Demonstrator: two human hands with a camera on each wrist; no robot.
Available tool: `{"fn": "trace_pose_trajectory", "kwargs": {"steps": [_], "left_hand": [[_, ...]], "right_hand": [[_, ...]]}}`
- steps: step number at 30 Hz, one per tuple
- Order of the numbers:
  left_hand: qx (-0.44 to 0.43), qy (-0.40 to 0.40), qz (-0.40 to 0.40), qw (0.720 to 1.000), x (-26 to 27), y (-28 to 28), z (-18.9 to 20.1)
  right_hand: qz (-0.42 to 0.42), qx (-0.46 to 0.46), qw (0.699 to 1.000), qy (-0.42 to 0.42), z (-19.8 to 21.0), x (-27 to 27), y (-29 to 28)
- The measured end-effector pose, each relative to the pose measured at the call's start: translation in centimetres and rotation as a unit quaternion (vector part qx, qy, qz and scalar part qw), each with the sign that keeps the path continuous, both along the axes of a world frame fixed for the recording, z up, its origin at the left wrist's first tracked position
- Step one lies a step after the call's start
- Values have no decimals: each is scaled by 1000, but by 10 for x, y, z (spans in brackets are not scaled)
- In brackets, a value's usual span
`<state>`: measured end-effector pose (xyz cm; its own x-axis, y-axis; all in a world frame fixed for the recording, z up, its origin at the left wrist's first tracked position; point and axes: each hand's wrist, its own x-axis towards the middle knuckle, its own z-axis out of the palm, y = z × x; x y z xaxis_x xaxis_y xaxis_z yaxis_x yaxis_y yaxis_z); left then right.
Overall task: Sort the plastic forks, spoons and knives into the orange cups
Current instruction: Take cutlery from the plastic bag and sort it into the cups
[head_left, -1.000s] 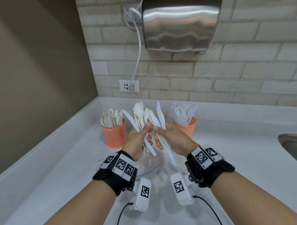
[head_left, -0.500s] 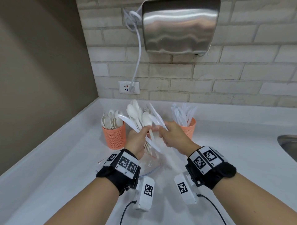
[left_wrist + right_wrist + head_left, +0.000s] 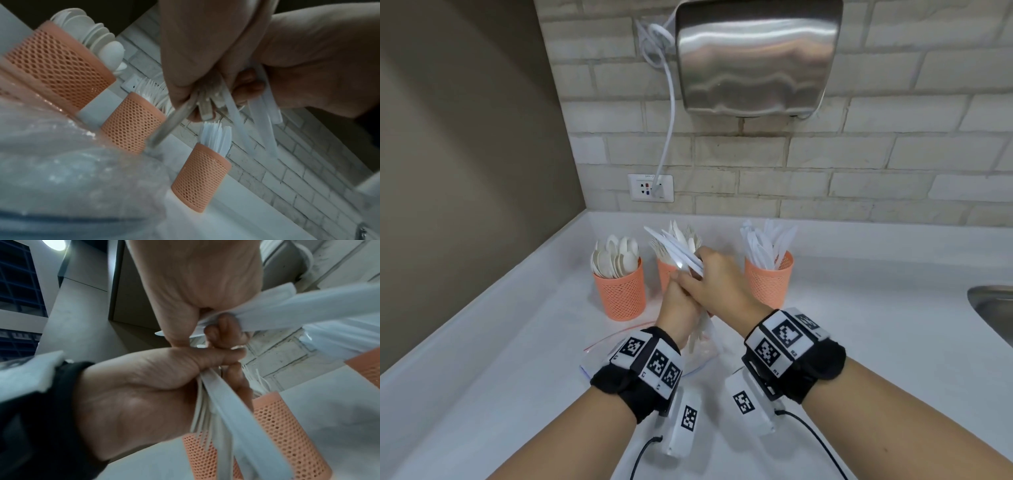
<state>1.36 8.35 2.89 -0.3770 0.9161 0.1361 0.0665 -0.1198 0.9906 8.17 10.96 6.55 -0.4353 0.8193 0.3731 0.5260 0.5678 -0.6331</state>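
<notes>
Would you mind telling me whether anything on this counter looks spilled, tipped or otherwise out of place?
Nothing stands out. All three orange cups stand upright holding cutlery, and the only unsorted pieces are in a bundle gripped by the left hand and right hand.

Two hands hold a bunch of white plastic cutlery above three orange cups.

The left hand (image 3: 197,53) curls its fingers round a bunch of cutlery (image 3: 207,100). The right hand (image 3: 320,65) is pressed close beside it and grips long white pieces (image 3: 265,113) that hang down. Three orange cups with little holes stand in a row by the brick wall (image 3: 287,175). The spoon cup (image 3: 59,66) is nearest, the fork cup (image 3: 131,125) is in the middle, and the knife cup (image 3: 201,181) comes last. A crinkly clear plastic bag (image 3: 68,175) fills the bottom left.
</notes>
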Motion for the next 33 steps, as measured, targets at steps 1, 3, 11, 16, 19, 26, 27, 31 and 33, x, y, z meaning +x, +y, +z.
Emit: {"fn": "trace_pose_trajectory", "kwargs": {"steps": [1, 3, 11, 16, 19, 26, 27, 31, 33], "left_hand": [[-5, 3, -10, 1000, 0, 0, -2], [-15, -29, -26, 999, 2, 0, -2], [-3, -61, -108, 992, 1, 5, -5], [-16, -131, -103, 986, -2, 11, -5], [-18, -152, -105, 983, -3, 15, -4], [-14, -180, -142, 973, -9, 19, 3], [-14, -181, -146, 973, -11, 19, 3], [-17, -175, -156, 972, -18, 20, 2], [-14, -179, -159, 971, -19, 20, 1]], "right_hand": [[-2, -4, 1000, -5, -1, 0, 2], [-11, -22, 1000, -3, -1, 3, 6], [-27, -109, 947, 302, 32, 41, 32], [-84, -8, 938, 337, 47, 78, 82], [-97, 36, 930, 353, 43, 86, 106], [-104, -51, 945, 305, 2, 75, 138], [-106, -72, 947, 294, -4, 74, 140], [-107, -102, 951, 271, -19, 73, 142], [-84, -112, 960, 242, -19, 73, 141]]}}
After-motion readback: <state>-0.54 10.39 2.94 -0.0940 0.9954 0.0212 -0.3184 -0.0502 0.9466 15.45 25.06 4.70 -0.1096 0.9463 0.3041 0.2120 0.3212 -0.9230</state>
